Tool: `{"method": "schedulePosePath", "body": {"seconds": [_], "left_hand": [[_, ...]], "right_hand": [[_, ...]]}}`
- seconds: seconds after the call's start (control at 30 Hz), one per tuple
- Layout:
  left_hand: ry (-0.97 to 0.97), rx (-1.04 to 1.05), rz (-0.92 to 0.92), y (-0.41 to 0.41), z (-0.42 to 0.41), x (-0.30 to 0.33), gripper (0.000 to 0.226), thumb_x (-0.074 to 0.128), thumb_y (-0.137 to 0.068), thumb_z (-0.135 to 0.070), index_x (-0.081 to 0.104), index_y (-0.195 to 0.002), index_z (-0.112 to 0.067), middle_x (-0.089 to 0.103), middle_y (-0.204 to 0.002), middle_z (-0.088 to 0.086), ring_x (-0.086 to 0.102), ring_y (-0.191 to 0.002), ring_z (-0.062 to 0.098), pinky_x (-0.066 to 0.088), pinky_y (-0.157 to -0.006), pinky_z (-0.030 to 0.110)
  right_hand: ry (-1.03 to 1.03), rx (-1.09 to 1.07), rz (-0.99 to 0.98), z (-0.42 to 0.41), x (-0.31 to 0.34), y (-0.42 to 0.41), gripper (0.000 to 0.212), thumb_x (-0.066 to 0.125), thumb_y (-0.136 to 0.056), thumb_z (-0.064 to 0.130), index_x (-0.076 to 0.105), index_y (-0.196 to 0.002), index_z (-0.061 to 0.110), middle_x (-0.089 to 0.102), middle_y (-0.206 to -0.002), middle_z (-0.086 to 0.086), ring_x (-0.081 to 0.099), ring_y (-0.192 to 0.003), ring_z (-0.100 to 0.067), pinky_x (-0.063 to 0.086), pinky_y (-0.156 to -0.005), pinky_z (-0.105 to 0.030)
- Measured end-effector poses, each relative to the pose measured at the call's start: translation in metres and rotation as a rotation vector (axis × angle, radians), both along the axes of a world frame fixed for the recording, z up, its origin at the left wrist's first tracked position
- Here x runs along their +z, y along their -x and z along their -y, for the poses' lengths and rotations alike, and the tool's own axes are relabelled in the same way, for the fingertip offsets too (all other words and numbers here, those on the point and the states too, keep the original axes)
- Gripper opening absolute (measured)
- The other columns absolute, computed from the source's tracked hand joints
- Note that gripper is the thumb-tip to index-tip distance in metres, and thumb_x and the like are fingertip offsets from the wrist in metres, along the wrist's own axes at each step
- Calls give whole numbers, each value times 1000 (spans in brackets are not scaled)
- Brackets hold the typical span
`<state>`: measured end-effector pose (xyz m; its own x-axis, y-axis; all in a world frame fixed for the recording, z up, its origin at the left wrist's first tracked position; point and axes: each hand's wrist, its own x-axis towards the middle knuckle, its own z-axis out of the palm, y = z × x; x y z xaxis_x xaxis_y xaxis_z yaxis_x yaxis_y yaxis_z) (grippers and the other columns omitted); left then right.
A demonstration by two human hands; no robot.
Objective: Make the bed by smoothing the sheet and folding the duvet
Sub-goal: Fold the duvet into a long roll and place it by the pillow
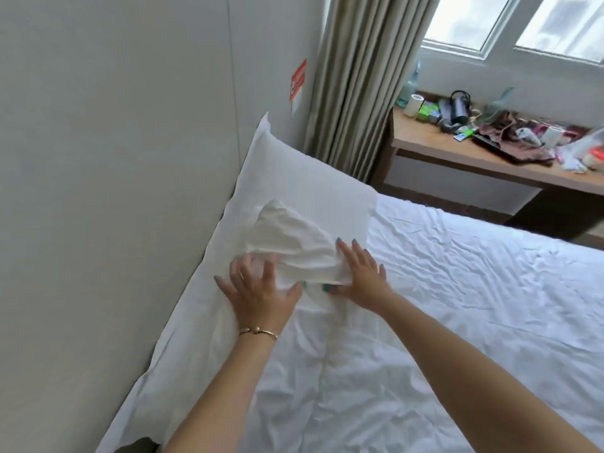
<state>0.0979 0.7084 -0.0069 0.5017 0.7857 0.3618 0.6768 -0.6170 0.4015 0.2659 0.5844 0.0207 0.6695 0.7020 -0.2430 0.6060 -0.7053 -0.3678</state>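
Sheet (457, 289) covers the bed, white and creased, running from the near edge of view back to the pillow (310, 191) that stands against the grey wall (114, 158) on the left. Beyond the bed a beige curtain (356, 86) hangs beside a window (490, 24), and a wooden desk (457, 155) under it carries a clutter of small things. A rumpled white cloth (294, 246), perhaps a duvet corner, lies on the pillow's near end, its long axis running from the pillow toward the hands. The left hand (258, 289) lies on its near left edge with fingers spread; whether they pinch it I cannot tell. The right hand (362, 276) presses flat, fingers straight, on its right side.
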Motion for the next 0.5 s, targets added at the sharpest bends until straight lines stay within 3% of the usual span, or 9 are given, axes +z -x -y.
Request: {"method": "schedulePosePath", "body": {"seconds": [0.07, 0.13, 0.17, 0.23, 0.33, 0.43, 0.5], "left_hand": [[200, 48, 25, -16, -21, 21, 109, 67, -48, -79, 30, -142, -40, 33, -144, 18, 37, -128, 44, 34, -93, 65], [489, 7, -25, -22, -42, 27, 129, 72, -41, -79, -4, -142, -56, 36, -138, 14, 48, -118, 40, 43, -92, 52], [621, -38, -32, -22, -48, 27, 133, 77, -41, -75, -12, -138, -60, 43, -131, 12, 54, -110, 37, 47, -91, 46], [750, -128, -19, -19, -51, 26, 128, 82, -44, -67, -8, -136, -63, 58, -120, 6, 62, -101, 33, 52, -87, 41], [586, -213, -9, -10, -48, 40, 109, 81, -52, -60, 11, -136, -58, 68, -109, -2, 65, -97, 30, 54, -79, 39], [434, -183, 105, -14, -70, 65, 97, 81, -59, -56, 21, -136, -53, 68, -100, -3, 64, -91, 33, 53, -73, 37], [442, -120, 71, -21, -81, 61, 97, 79, -62, -57, 18, -138, -52, 68, -101, 1, 64, -90, 35, 52, -73, 39]], "right_hand": [[-69, 9, -48, -14, 9, -16, 114, 74, -66, 66, -4, -147, 53, -2, -162, 7, 0, -149, -22, 2, -117, -58], [-107, 23, -149, -28, 9, -28, 122, 80, -62, 62, -8, -147, 53, 13, -161, 5, 13, -148, -21, 7, -118, -55], [-120, 27, -228, -33, 8, -28, 123, 82, -63, 57, -9, -146, 52, 22, -158, 4, 24, -144, -22, 15, -118, -50], [-67, 37, -321, -37, 1, -25, 115, 79, -69, 53, -6, -147, 51, 37, -149, 4, 43, -132, -23, 34, -110, -40], [-52, 45, -213, -35, 3, -14, 81, 72, -75, 57, 30, -142, 46, 56, -133, 10, 53, -123, -19, 43, -99, -35], [-308, -53, -84, -52, 29, -11, 61, 70, -74, 56, 45, -129, 47, 66, -112, 14, 59, -106, -16, 43, -90, -33], [-267, -83, 110, -67, 32, -6, 63, 65, -74, 60, 42, -130, 45, 61, -117, 9, 52, -113, -19, 33, -97, -36]]}}
